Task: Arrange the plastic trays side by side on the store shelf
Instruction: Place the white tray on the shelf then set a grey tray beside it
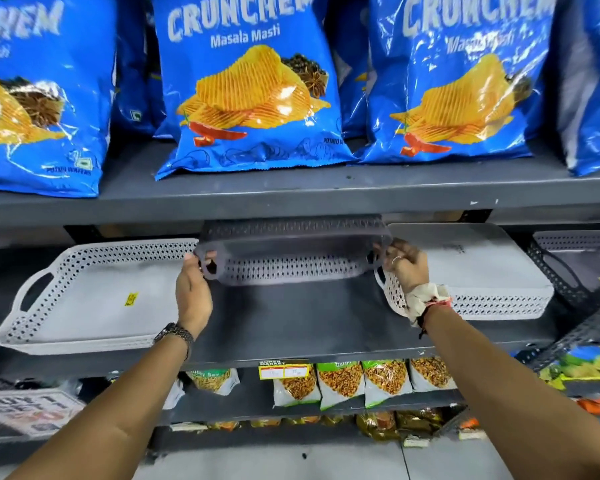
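Placing step: my left hand [193, 292] and right hand [404, 263] pinch the grey tray [291, 251] by its handles, tilted above the shelf [291, 320] gap; next, lower it flat between the white trays [94, 292].

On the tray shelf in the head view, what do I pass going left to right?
White tray → left hand → grey tray held in both hands → right hand → overturned white tray → dark tray.

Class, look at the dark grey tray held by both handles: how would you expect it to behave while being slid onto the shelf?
The dark grey tray probably stays stiff: held only at its ends by the left hand and right hand, it shows no sag. Its perforated walls suggest lightness. Flat and wide, it should slide on the shelf, not roll.
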Motion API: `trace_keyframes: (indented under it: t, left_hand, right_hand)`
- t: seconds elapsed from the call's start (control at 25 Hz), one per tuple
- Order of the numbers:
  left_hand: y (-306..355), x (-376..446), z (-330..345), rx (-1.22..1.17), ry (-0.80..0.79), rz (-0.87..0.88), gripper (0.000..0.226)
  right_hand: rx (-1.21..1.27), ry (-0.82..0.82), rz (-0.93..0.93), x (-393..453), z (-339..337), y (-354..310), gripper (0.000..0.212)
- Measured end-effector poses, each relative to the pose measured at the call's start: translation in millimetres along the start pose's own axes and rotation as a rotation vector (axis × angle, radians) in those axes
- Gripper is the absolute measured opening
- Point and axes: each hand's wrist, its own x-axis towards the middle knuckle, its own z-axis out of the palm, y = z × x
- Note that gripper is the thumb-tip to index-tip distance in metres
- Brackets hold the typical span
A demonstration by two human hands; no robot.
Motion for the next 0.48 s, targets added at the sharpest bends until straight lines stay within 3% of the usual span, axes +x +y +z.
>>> trace_keyframes:
  t: [0.12,0.28,0.48]
  left_hand:
    - [-1,7,1,0.126,0.004,0.184,0.033]
    - [-30,21,-2,0.280,-0.114,0.202,0.078]
    - [-42,32,3,0.328,-0.157,0.221,0.078]
  right_hand:
    - [-0.120,-0.040,-0.094,6,-4,-1,0.045]
    - [-0.303,-0.068,-0.141,1,-5,10,0.049]
    - [-0.423,-0.032,-0.127,17,7,39,0.044]
